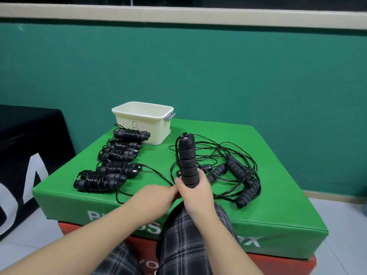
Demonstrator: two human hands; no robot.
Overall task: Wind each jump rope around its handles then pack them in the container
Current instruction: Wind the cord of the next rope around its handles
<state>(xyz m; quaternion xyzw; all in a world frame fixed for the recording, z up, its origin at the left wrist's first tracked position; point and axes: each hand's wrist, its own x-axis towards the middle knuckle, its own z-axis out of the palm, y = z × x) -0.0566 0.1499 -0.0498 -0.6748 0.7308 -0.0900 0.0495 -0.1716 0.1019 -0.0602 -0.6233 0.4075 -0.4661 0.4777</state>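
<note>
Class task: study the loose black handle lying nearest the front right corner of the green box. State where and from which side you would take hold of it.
Grip the loose handle around its ribbed foam middle, coming from above. It lies flat and slanted on the green box, both long sides exposed, cord leaving its far end.

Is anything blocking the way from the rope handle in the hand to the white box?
Nothing solid. The right hand holds the handle upright, and bare green mat lies between it and the box. Only thin loose cord trails nearby.
</note>
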